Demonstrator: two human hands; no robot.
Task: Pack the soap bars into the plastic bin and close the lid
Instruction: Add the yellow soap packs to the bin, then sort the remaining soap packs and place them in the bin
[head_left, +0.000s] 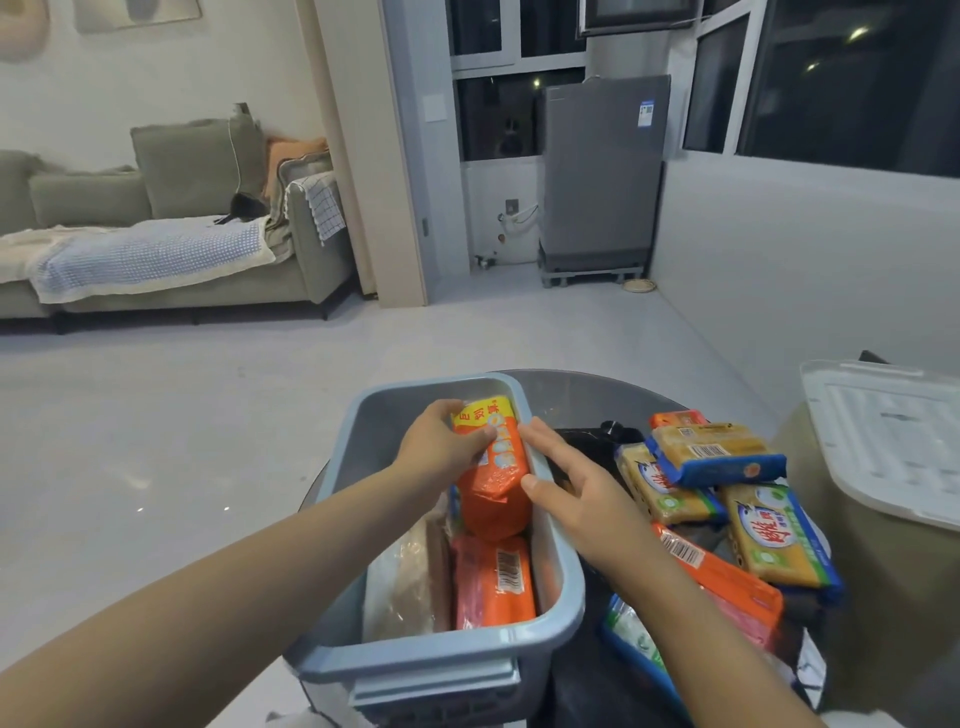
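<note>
Packing is under way: the left hand (441, 447) grips an orange soap bar (493, 467) inside the blue plastic bin (441, 654), while the right hand (571, 493), fingers relaxed, steadies it at the bin's right wall. Next, seat it flat, then fetch another from the soap pile (727, 499) right of the bin; the white lid (893, 441) lies beyond.

My left hand (441, 447) grips an orange soap bar (493, 467) tilted inside the blue-grey plastic bin (447, 654), resting on a second orange bar (493, 582) lying flat at its 6 o'clock, beside a pale wrapped bar (405, 577). My right hand (576, 499), fingers straight, touches the gripped bar and the bin's right wall. Unpacked soap pile (727, 499) sits at the bin's 3 o'clock; white lid (893, 436) further out at 2 o'clock.
</note>
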